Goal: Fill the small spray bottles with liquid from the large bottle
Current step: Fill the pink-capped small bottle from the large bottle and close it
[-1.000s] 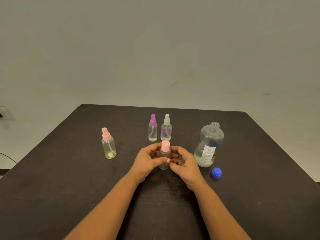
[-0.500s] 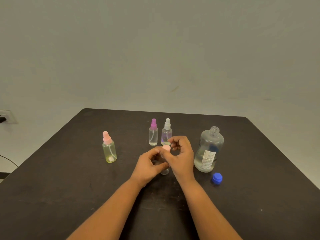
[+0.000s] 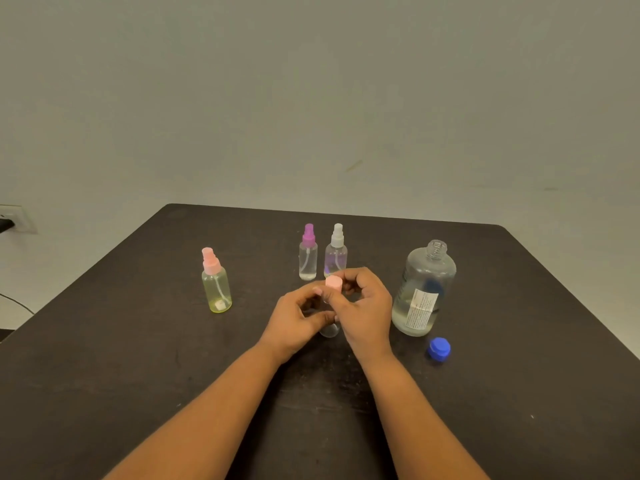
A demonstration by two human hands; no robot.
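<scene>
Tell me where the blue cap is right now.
In the head view, the blue cap lies on the table, right of centre, just in front of the uncapped large bottle.

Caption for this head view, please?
Left hand holds a small spray bottle; right hand grips its pink cap, large bottle nearby.

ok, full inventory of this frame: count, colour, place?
table: 1, dark, lower frame
large bottle: 1, clear, uncapped, right of hands
blue cap: 1, blue, by large bottle's base
yellowish spray bottle: 1, pink top, left
purple-topped spray bottle: 1, clear, centre back
white-topped spray bottle: 1, clear, beside it
held spray bottle: 1, clear, pink top, centre
wall socket: 1, white, left edge
left hand: 1, grips held bottle's body
right hand: 1, pinches its pink top
</scene>
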